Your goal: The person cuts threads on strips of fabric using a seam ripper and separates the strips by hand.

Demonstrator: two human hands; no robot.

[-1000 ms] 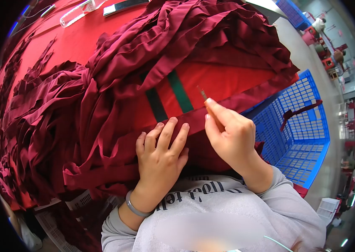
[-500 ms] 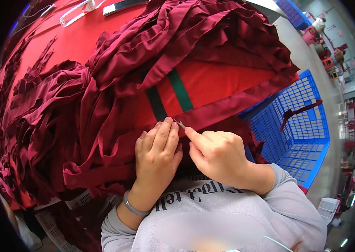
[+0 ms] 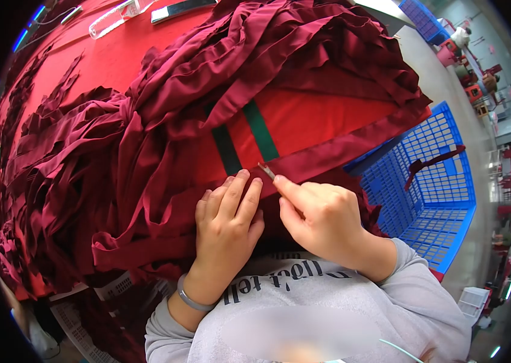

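A maroon fabric strip [image 3: 331, 151] runs diagonally across the red-covered table in front of me. My left hand [image 3: 226, 218] lies flat on the maroon cloth, fingers stretched out and slightly apart. Just right of its fingertips, my right hand [image 3: 322, 221] is closed around a small pointed metal tool [image 3: 266, 171]. The tool's tip is at the strip's upper edge; whether it touches the cloth I cannot tell. Beyond the fingertips, a dark green band [image 3: 226, 150] and a brighter green band [image 3: 260, 130] lie on the red surface.
Heaped maroon strips [image 3: 255, 54] cover much of the table [image 3: 107, 63] ahead and to the left. A blue plastic basket [image 3: 443, 199] stands at the right with one strip over its side. A clear bottle [image 3: 107, 23] and a dark flat object [image 3: 180, 10] lie at the back.
My right hand has moved slightly right, and the metal tool's tip now points farther up at the strip. The left index and middle fingers have spread apart a little.
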